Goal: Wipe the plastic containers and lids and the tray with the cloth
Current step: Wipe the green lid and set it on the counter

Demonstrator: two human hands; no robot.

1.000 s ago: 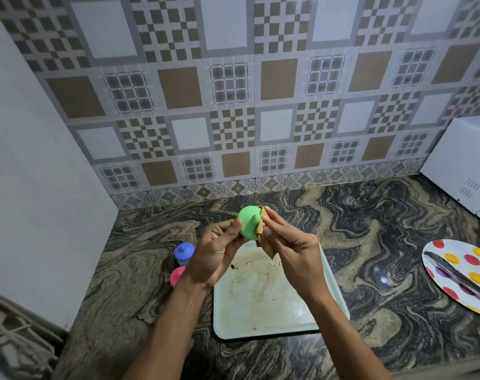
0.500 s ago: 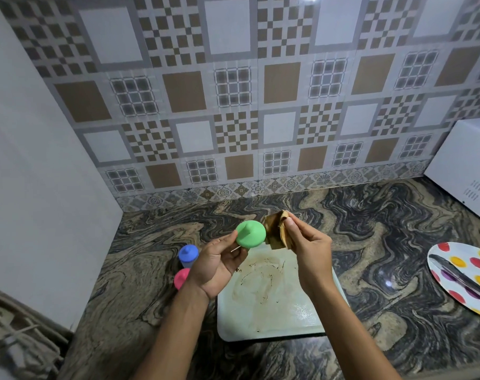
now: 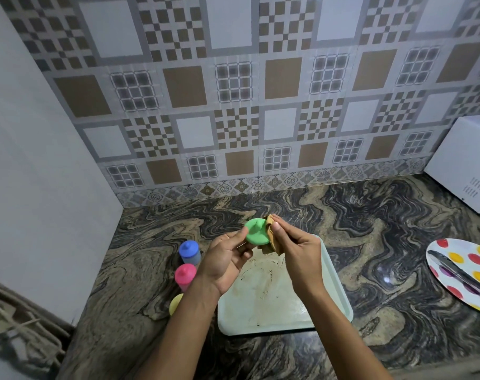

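Directly below me, a dark marbled desk (image 3: 370, 242) fills the lower view. On it, under my forearms, lies a pale tray (image 3: 332, 305) with brown smears on its floor. Both my hands are raised over the tray's far edge, close together. My left hand (image 3: 222, 261) pinches the left rim of a green lid (image 3: 256, 235), whose knobbed top tilts up toward me. My right hand (image 3: 296, 256) grips a folded brown cloth (image 3: 271, 246) and presses it against the lid's right rim. So the lid sits between the hands, with the cloth touching it from the right. I judge the next wipe should run around that rim. A blue container (image 3: 189, 252), a pink container (image 3: 184, 277) and a yellow container (image 3: 175, 303) stand in a row just left of the tray, nearer my left hand.
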